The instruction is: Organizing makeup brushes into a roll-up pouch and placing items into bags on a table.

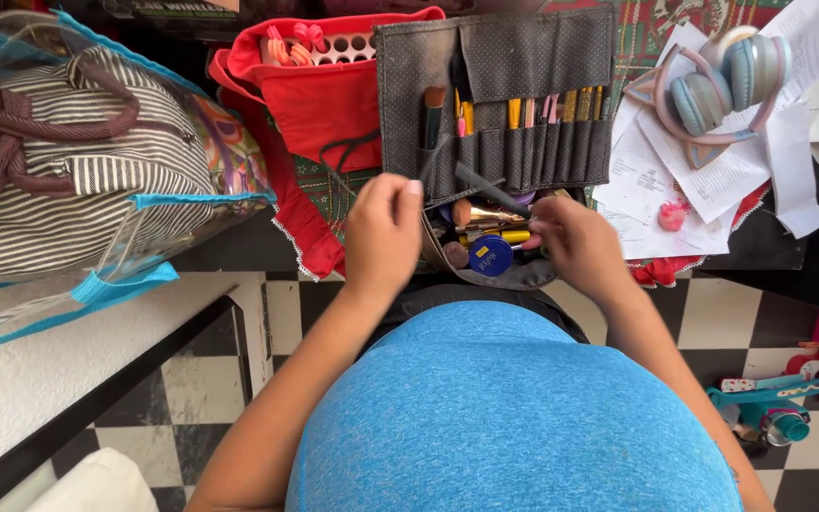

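Head view. The person sits at a table edge, blue top filling the lower centre of the frame. An open grey zip pouch (pixel 485 256) lies just in front of the body, packed with make-up items: a round blue-lidded compact (pixel 491 256), a gold tube (pixel 490 220) and a yellow stick (pixel 509 237) among them.

The left hand (pixel 383 232) is curled into a loose fist at the pouch's left edge, fingers folded inward; it appears to grip the pouch rim or zip, though the exact contact is hidden behind the knuckles.

The right hand (pixel 578 242) sits at the pouch's right side, fingers bent narrow and dipping into the contents. A dark slim brush handle (pixel 485 187) runs from near this hand up and left across the pouch mouth; whether the fingers actually pinch it cannot be told.

Directly beyond the pouch lies an unrolled grey brush roll (pixel 495 57), its slots holding several brushes (pixel 528 112) upright. Touching its left side is a red fabric bag (pixel 319 100). Farther left stands a striped bag in a clear blue-trimmed cover (pixel 68 152). To the right, pastel headphones with cat ears (pixel 718 85) rest on loose printed papers (pixel 713 180). The floor below is black-and-white checked tile (pixel 201 389).
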